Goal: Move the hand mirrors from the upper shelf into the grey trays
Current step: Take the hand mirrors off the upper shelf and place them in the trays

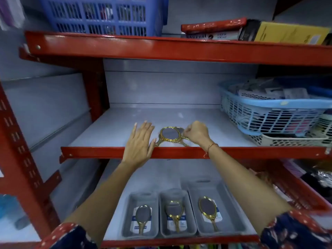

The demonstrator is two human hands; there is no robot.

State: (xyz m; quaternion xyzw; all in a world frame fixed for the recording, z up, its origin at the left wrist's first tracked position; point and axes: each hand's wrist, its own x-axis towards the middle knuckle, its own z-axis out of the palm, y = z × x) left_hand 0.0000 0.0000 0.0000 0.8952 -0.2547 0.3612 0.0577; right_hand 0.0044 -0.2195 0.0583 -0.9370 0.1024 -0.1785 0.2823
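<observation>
Left hand [139, 141] spread flat beside two overlapping gold hand mirrors [170, 135] on upper shelf [179, 152], right hand [196, 133] curled, pinching the rear mirror's rim.

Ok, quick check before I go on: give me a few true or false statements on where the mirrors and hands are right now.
1. Each of the three grey trays on the lower shelf holds a gold hand mirror. True.
2. The upper shelf is already cleared of mirrors. False: gold mirrors lie near its front edge.
3. The left hand lies flat and open beside those mirrors. True.
4. The right hand is down in a tray. False: it is up at the mirrors, fingers curled.
</observation>
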